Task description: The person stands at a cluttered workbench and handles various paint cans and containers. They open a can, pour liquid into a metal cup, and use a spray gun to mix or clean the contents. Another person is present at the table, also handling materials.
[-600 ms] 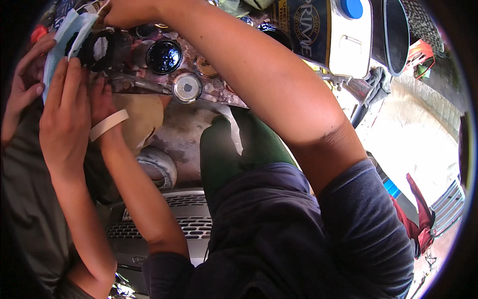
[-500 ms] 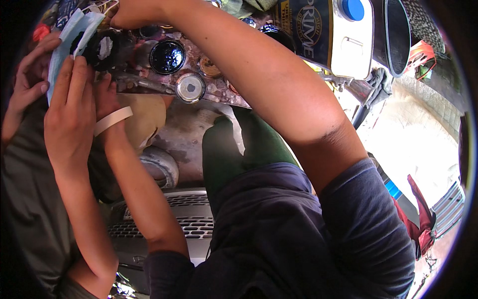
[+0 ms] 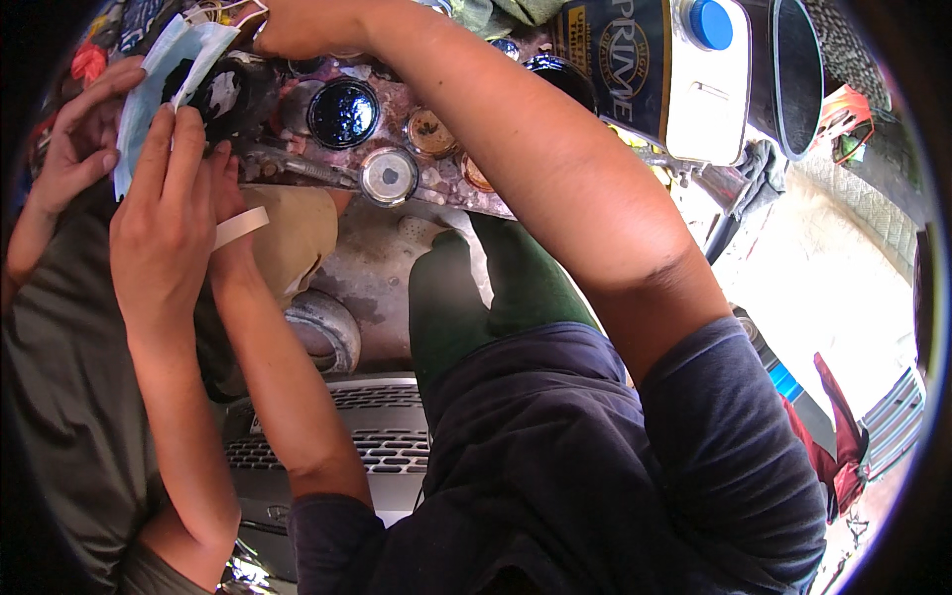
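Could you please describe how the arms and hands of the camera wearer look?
The short sleeves are dark navy, and the forearms are bare. A plain cream band circles the wrist of the left hand. No glove shows there, nor on the visible part of the right hand.

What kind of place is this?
Probably a vehicle paint or repair workshop: a car grille shows below, and a stained bench holds an open tin of glossy black liquid, likely paint.
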A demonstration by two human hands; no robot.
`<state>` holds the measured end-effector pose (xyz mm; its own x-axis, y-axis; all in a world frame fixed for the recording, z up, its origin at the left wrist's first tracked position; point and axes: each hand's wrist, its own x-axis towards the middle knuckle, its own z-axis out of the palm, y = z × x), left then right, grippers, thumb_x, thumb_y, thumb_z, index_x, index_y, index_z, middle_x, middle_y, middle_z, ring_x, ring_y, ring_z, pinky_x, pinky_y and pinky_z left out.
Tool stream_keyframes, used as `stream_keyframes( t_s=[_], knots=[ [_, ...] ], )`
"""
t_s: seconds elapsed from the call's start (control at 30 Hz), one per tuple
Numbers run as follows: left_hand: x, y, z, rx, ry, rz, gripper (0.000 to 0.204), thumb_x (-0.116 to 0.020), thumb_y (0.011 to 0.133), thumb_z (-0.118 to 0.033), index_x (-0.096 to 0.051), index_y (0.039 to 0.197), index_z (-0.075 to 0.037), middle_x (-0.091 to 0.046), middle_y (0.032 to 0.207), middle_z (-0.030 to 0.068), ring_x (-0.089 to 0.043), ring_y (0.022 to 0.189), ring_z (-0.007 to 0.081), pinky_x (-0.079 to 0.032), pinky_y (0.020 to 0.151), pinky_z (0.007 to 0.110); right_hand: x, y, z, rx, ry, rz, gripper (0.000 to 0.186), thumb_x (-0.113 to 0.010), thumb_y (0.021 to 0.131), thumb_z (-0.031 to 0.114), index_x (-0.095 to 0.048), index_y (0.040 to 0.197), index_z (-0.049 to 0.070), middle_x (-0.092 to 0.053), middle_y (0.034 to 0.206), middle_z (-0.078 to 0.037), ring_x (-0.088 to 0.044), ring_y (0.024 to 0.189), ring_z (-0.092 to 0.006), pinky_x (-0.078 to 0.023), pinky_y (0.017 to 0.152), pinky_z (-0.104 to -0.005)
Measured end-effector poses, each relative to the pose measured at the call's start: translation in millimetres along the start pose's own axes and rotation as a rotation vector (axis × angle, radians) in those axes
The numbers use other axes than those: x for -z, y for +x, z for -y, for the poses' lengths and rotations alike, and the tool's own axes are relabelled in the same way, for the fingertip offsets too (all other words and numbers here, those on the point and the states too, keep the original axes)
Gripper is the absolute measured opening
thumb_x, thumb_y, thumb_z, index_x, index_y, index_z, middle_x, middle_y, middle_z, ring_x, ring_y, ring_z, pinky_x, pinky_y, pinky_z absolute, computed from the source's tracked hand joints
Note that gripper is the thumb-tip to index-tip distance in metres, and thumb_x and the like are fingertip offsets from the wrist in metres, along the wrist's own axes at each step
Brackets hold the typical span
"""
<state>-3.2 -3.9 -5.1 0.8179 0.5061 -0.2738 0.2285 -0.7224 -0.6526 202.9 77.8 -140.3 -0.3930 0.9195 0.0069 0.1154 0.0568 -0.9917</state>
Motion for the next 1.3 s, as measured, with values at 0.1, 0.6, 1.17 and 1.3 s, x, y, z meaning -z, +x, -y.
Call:
stream_keyframes(
  t_s=[0.1, 0.6, 1.17, 1.3],
  knots=[
    [-1.2, 2.0, 1.5, -0.012, -0.002, -0.002, 0.036, -0.061, 0.084, -0.004, -0.064, 0.12, 0.002, -0.055, 0.138, 0.0112, -0.052, 0.133, 0.0239, -0.048, 0.105, 0.032, 1.9, 3.8, -4.8, 0.002, -0.064, -0.02, 0.021, -0.061, 0.087, 0.014, -0.071, 0.103, 0.003, -0.072, 0.087, -0.024, -0.072, 0.079, -0.0353, -0.056, 0.071, -0.0442],
    [3.4, 13.9, 14.9, 0.203, -0.442, -0.152, 0.037, -0.062, 0.091, -0.004, -0.058, 0.127, 0.004, -0.06, 0.131, 0.0152, -0.057, 0.123, 0.0305, -0.048, 0.102, 0.038, -42.0, 41.2, -7.2, -0.438, -0.259, -0.194, 0.024, -0.054, 0.089, 0.002, -0.073, 0.104, 0.007, -0.071, 0.079, -0.014, -0.066, 0.06, -0.0224, -0.054, 0.051, -0.0369],
    [-10.9, 18.0, 5.0, 0.29, -0.607, -0.218, 0.025, -0.061, 0.092, -0.006, -0.061, 0.116, -0.002, -0.063, 0.127, 0.0159, -0.061, 0.115, 0.0352, -0.05, 0.095, 0.04, 0.8, -7.4, 13.1, 0.191, -0.16, -0.117, 0.019, -0.061, 0.081, 0.002, -0.071, 0.096, -0.002, -0.07, 0.088, -0.027, -0.071, 0.086, -0.0378, -0.053, 0.076, -0.0446],
    [-7.9, 22.4, 4.9, 0.416, -0.756, -0.262, 0.023, -0.06, 0.092, -0.005, -0.063, 0.115, -0.006, -0.065, 0.117, 0.0171, -0.063, 0.108, 0.0372, -0.052, 0.09, 0.042, 0.8, -6.2, 14.1, 0.217, -0.139, -0.083, 0.019, -0.061, 0.081, 0.002, -0.072, 0.096, -0.002, -0.07, 0.088, -0.027, -0.071, 0.087, -0.0377, -0.053, 0.076, -0.044]
  ],
)
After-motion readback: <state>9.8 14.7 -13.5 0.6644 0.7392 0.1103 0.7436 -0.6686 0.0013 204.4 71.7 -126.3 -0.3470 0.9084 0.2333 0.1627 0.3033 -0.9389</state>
